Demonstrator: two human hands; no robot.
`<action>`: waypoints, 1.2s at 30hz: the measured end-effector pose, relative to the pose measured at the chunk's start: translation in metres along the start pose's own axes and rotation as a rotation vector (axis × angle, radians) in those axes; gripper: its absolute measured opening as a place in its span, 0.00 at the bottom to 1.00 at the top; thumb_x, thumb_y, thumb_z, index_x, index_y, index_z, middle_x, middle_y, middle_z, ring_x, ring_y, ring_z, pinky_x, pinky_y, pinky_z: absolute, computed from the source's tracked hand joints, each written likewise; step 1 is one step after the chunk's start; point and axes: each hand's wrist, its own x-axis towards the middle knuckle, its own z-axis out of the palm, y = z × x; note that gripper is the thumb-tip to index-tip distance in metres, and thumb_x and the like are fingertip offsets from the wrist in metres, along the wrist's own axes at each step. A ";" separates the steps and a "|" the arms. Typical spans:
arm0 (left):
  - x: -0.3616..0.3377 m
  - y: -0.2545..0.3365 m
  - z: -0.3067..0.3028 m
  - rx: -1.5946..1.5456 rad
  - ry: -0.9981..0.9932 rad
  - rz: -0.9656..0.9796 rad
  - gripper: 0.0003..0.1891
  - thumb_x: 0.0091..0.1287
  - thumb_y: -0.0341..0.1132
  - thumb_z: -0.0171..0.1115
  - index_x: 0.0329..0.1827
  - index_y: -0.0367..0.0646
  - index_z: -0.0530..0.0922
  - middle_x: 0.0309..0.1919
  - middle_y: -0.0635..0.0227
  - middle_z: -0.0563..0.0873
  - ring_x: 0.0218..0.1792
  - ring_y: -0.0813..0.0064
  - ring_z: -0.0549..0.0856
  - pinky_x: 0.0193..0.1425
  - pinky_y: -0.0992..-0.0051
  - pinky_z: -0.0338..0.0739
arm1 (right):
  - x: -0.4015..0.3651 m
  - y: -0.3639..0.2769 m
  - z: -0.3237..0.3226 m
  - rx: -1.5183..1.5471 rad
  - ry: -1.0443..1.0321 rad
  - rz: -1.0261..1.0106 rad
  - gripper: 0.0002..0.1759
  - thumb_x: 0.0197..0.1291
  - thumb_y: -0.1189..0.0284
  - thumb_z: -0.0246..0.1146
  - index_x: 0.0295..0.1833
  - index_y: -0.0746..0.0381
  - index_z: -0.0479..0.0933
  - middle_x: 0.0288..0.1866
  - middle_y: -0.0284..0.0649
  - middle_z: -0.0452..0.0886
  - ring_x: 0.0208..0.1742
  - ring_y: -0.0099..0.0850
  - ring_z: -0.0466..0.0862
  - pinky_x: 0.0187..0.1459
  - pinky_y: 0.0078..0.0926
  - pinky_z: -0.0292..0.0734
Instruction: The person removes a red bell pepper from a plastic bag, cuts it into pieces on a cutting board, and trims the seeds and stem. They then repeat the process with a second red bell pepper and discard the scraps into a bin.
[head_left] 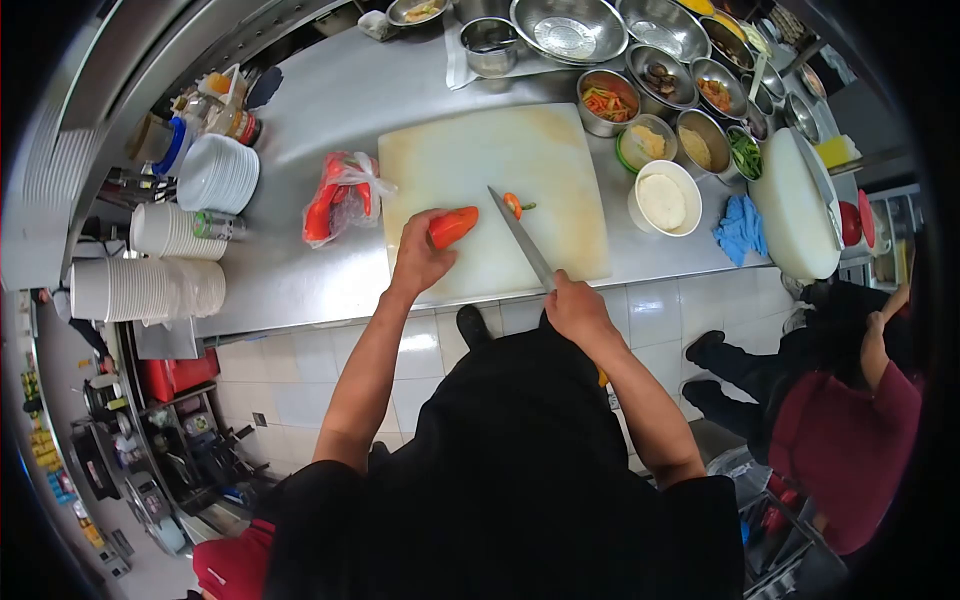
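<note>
A red pepper (453, 228) is gripped in my left hand (423, 254) over the left half of the white cutting board (490, 140). My right hand (580, 310) is closed round the handle of a knife (524, 242) at the board's front edge, its blade slanting up and left, tip apart from the pepper. Just right of the blade tip lies a cut pepper top (514, 205) with a green stem. Left of the board, more red peppers (322, 208) sit in a clear plastic bag (362, 186).
Metal bowls of cut food (607, 102) and a white tub (665, 198) stand right of the board, near a blue cloth (741, 230). Stacked white bowls (148, 290) and plates (218, 173) line the left. A person in a dark red top (840, 440) is at the right.
</note>
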 end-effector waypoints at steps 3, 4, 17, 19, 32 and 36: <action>-0.001 -0.007 0.003 0.009 -0.008 -0.010 0.29 0.55 0.26 0.72 0.61 0.39 0.72 0.53 0.59 0.80 0.56 0.62 0.81 0.61 0.68 0.76 | -0.023 -0.026 -0.016 -0.001 0.087 -0.034 0.16 0.65 0.69 0.57 0.53 0.69 0.70 0.31 0.56 0.84 0.35 0.57 0.85 0.39 0.53 0.81; 0.000 -0.010 0.004 -0.009 -0.025 -0.049 0.30 0.57 0.27 0.73 0.62 0.38 0.70 0.52 0.62 0.80 0.55 0.68 0.81 0.60 0.71 0.77 | -0.031 -0.036 -0.021 -0.005 0.082 -0.027 0.16 0.65 0.69 0.57 0.53 0.69 0.70 0.29 0.56 0.83 0.33 0.57 0.85 0.38 0.53 0.81; 0.004 0.005 0.006 -0.041 0.025 -0.047 0.25 0.56 0.27 0.71 0.57 0.38 0.73 0.50 0.54 0.81 0.52 0.55 0.83 0.57 0.64 0.78 | -0.050 -0.061 -0.027 -0.107 -0.054 -0.034 0.22 0.64 0.73 0.55 0.61 0.74 0.66 0.27 0.56 0.84 0.33 0.54 0.86 0.36 0.52 0.82; 0.002 0.004 0.006 -0.025 0.048 0.025 0.25 0.56 0.27 0.70 0.57 0.37 0.73 0.50 0.53 0.80 0.51 0.52 0.82 0.57 0.63 0.78 | -0.053 -0.063 -0.026 -0.093 -0.051 -0.025 0.18 0.66 0.72 0.54 0.56 0.71 0.67 0.27 0.56 0.83 0.32 0.55 0.85 0.35 0.54 0.80; -0.011 -0.044 0.025 -0.076 0.078 0.057 0.25 0.64 0.29 0.65 0.62 0.33 0.65 0.52 0.57 0.72 0.54 0.65 0.75 0.64 0.68 0.69 | -0.031 -0.028 0.024 0.061 0.246 -0.008 0.30 0.60 0.74 0.54 0.70 0.65 0.64 0.32 0.53 0.84 0.35 0.53 0.86 0.36 0.53 0.79; -0.015 -0.041 0.042 -0.277 0.162 0.063 0.25 0.65 0.29 0.64 0.62 0.32 0.65 0.54 0.55 0.72 0.55 0.63 0.75 0.65 0.66 0.69 | -0.008 -0.009 0.050 0.104 0.334 -0.046 0.28 0.58 0.75 0.55 0.67 0.66 0.65 0.30 0.53 0.84 0.34 0.53 0.86 0.35 0.54 0.79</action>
